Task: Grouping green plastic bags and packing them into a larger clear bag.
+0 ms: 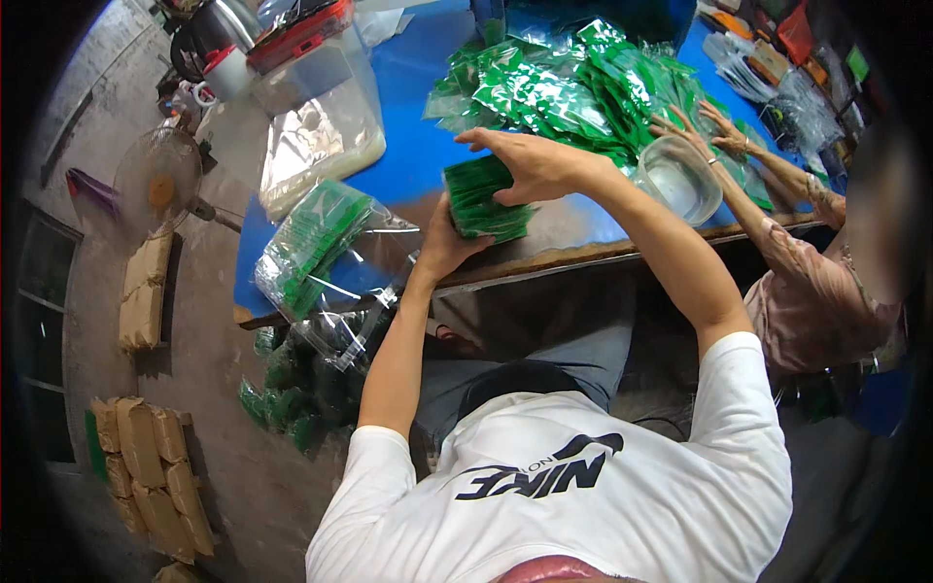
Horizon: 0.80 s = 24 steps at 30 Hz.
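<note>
A thick stack of flat green packets (486,199) stands near the front edge of the blue table. My left hand (452,243) grips it from its left and lower side, with the fingers partly hidden. Over the stack's right side reaches my right hand (535,167), its fingers stretched out and apart from the thumb. The thumb lies at the stack's edge; whether it presses there is hard to tell. Left of my left hand, a clear plastic bag (330,243) holds more green packets in rows, its open end hanging over the table edge.
A large pile of loose green packets (573,92) covers the table's far side. A co-worker's hands (714,131) rest on it, beside a clear round tub (680,180). At the far left stands a clear plastic box (326,126). A fan (160,185) and brown parcels (151,466) are beyond the table's left.
</note>
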{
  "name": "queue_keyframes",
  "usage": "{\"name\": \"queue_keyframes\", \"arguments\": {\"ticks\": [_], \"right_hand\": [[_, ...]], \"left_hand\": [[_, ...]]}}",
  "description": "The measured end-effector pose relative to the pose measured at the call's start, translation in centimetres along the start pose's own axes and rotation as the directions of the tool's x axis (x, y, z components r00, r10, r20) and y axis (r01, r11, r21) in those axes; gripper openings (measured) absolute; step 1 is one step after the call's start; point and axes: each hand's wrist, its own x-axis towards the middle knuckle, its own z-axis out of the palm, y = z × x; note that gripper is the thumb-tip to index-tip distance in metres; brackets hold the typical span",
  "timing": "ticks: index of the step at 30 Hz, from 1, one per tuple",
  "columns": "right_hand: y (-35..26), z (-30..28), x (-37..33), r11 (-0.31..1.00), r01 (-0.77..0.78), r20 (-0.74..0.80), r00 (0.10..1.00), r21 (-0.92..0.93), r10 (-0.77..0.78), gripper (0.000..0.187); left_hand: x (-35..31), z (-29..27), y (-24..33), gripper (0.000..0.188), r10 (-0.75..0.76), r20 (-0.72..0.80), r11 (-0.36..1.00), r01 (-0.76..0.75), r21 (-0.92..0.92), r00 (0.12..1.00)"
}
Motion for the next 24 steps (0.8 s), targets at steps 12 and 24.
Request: {"name": "queue_keyframes", "arguments": {"ticks": [12,24], "right_hand": [[1.3,-1.7,1.4,0.979,-0.193,0.143,0.973,0.072,0.181,0.08],[1.1,-2.3,2.3,0.956,-0.286,0.231,0.936,0.064,0.265,0.081]], "left_hand": [[-0.3,0.2,1.0,0.072,0.094,-0.03,0.982,-0.087,0.168,0.995],[-0.2,0.0,2.3,0.073,0.035,-0.044,0.953,-0.02,0.302,0.998]]}}
